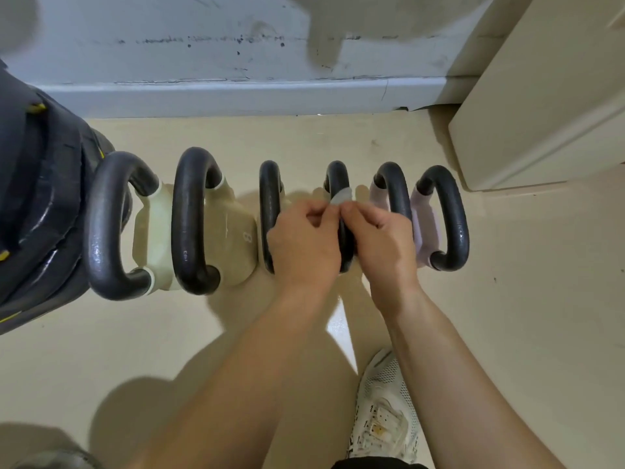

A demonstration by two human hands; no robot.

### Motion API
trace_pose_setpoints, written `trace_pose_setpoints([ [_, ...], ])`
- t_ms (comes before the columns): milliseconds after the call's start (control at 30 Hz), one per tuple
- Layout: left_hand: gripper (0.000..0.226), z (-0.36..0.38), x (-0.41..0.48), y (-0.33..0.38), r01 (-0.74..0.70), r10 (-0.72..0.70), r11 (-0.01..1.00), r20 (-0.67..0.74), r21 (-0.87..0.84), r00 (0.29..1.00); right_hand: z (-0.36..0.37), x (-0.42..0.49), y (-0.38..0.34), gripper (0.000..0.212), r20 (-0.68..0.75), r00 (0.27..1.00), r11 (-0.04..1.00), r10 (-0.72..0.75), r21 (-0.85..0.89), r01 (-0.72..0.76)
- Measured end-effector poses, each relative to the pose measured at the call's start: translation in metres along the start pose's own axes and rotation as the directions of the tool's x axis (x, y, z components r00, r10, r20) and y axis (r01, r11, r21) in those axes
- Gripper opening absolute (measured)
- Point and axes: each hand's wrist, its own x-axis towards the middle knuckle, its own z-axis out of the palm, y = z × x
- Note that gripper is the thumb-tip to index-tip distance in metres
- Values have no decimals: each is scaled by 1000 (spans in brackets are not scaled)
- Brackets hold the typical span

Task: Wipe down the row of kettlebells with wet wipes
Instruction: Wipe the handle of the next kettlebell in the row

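Pinching a small, pale wet wipe (341,197) between them, the left hand (304,243) and the right hand (380,240) meet over the row of kettlebells (189,221), which stand side by side on the floor (507,299) in front of the skirting board (236,96). Both hands have their fingers curled, fingertips closed on the wipe from either side. The wipe sits right above the dark handle (337,174) of the fourth bell from the left; whether it touches the metal or is held just clear of it I cannot tell. It looks as if the wipe is being unfolded or wrapped round that handle. The main risk is the wipe itself: it shows as a bunched scrap, so pulling from both sides could tear it or slip it out of one pinch, and a wad that small would likely skim only the top of the handle and miss the underside and the body, which the hands hide here. The handles stand close together, so a hurried stroke could knock knuckles against a neighbour, or nudge the lighter pink bells (426,225) at the right end. A white shoe (385,411) stands near the row, in the path of anything that tips. Damp handles may also turn slippery.
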Motion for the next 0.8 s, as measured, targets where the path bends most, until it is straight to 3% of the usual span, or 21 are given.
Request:
trace_pose_setpoints([
  [167,5,3,-43,-28,8,-19,988,-73,-155,997,-7,-42,19,16,11,998,996,-60,-62,60],
  [300,18,16,-50,-38,-40,28,994,-119,-101,993,-3,-50,35,19,-64,992,983,-110,-154,99],
  [400,27,19,-49,-48,-39,26,992,-110,-116,994,2,-53,55,32,-125,985,979,-119,-182,95],
  [567,41,21,-48,-58,-28,16,991,-91,-129,996,4,-56,68,25,-154,960,939,-232,-294,180],
  [733,23,25,-51,-54,77,-131,913,-109,-400,985,1,-57,76,21,-143,915,848,-377,-450,279],
  [800,26,27,-52,-50,75,-123,901,-86,-428,989,-3,-57,85,23,-139,913,835,-383,-476,278],
])
